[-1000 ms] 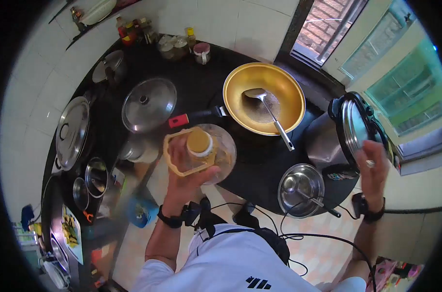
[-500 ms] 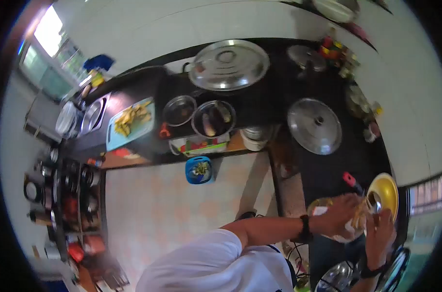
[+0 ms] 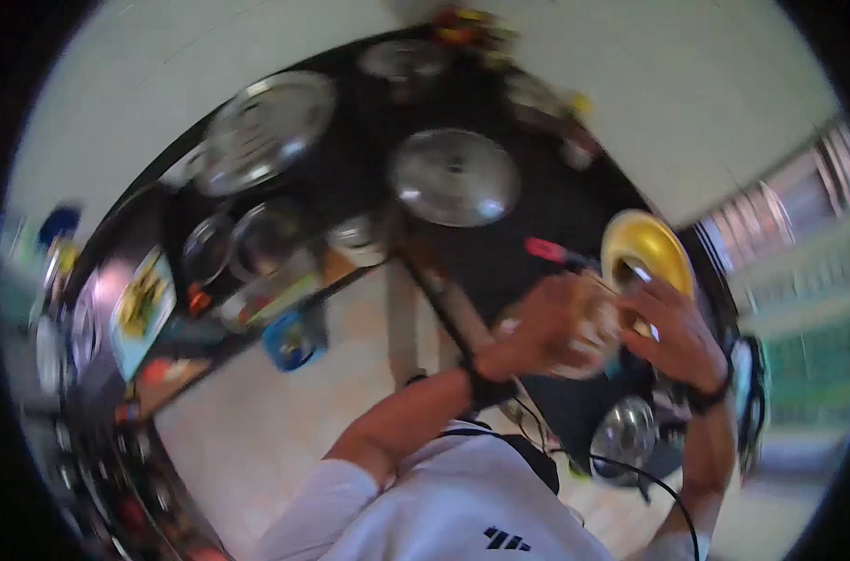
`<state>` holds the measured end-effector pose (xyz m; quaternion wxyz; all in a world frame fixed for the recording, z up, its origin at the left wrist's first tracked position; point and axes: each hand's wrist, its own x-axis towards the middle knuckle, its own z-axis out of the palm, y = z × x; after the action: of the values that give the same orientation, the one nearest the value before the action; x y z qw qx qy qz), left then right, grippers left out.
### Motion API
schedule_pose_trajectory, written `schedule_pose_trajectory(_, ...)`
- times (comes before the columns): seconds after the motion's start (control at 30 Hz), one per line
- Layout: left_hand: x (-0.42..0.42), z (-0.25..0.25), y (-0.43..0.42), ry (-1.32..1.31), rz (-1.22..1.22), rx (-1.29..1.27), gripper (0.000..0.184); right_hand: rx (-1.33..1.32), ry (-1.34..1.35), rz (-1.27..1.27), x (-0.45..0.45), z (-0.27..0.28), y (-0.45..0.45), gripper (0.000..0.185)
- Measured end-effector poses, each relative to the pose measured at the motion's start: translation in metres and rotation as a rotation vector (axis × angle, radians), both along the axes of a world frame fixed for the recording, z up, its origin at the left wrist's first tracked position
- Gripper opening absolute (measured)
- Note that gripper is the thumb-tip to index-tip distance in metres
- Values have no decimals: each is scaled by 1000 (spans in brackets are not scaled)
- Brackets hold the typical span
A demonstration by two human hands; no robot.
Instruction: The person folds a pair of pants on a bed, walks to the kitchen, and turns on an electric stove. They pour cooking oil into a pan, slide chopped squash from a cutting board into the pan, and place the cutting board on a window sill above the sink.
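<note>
My left hand point(image 3: 548, 323) grips a see-through plastic container or bag point(image 3: 589, 341) above the dark counter; motion blur hides its exact kind. Close beside it, my right hand point(image 3: 676, 335) has its fingers bent toward that container, and a shiny bit shows by the fingertips. What the right fingers pinch is too blurred to name. A golden-yellow bowl point(image 3: 666, 251) stands just beyond both hands, with something metallic at its near side. Left of the bowl lies a tool with a pink-red handle point(image 3: 545, 249), its far end dark.
On the dark counter rest a round metal lid point(image 3: 455, 178), a large oval lid point(image 3: 268, 131) and two pans. A tray point(image 3: 149, 313) bears yellow pieces. One blue basket point(image 3: 292, 340) sits on the floor. Near my right forearm is a shiny metal bowl point(image 3: 623, 435) with a black cable.
The view has swung right, so the counter appears shifted left and tilted. Both hands stay together by the golden bowl; the right hand now shows more of its back, reaching toward the container.
</note>
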<state>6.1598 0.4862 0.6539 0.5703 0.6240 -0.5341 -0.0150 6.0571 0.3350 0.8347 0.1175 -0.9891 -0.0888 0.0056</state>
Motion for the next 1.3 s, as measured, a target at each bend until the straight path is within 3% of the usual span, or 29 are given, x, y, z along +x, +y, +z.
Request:
schedule_pose_trajectory(0.1, 9, 21, 5, -12, -86, 81, 83, 131, 0, 67, -2, -2, -10, 45)
schedule_pose_trajectory(0.2, 2, 13, 6, 256, -188, 110, 90, 266, -110, 135, -7, -21, -23, 37)
schedule_pose_trajectory(0.3, -5, 9, 5, 443, -217, 126, 95, 272, -288, -97, -15, -29, -15, 30)
schedule_pose_trajectory(0.4, -5, 5, 9, 521, -248, 195, 103, 48, -124, -298, -19, -33, -8, 37)
schedule_pose_trajectory(0.43, -2, 3, 9, 466, -242, 215, 103, 72, -175, -331, -18, -38, -4, 43)
schedule_pose_trajectory(0.63, 2, 7, 4, 183, -197, 184, 102, 171, -156, -290, -15, -24, 4, 28)
schedule_pose_trajectory(0.77, 1, 7, 6, 58, -144, 141, 102, 143, -270, -180, -14, -28, 7, 28)
schedule_pose_trajectory(0.83, 2, 10, 6, 78, -158, 168, 101, 135, -348, -104, -15, -29, 4, 31)
schedule_pose_trajectory(1.0, 0, 10, 3, 227, -223, 136, 97, 406, -389, -391, -55, -27, -2, 37)
schedule_pose_trajectory(1.1, 0, 15, 4, 141, -167, 137, 96, 587, -335, -622, -93, -89, -5, 42)
schedule_pose_trajectory(1.23, -3, 18, 2, 191, -171, 151, 96, 417, -138, -797, -138, -232, -1, 39)
schedule_pose_trajectory(1.3, -3, 15, 1, 229, -179, 149, 95, 314, -20, -913, -144, -274, 12, 38)
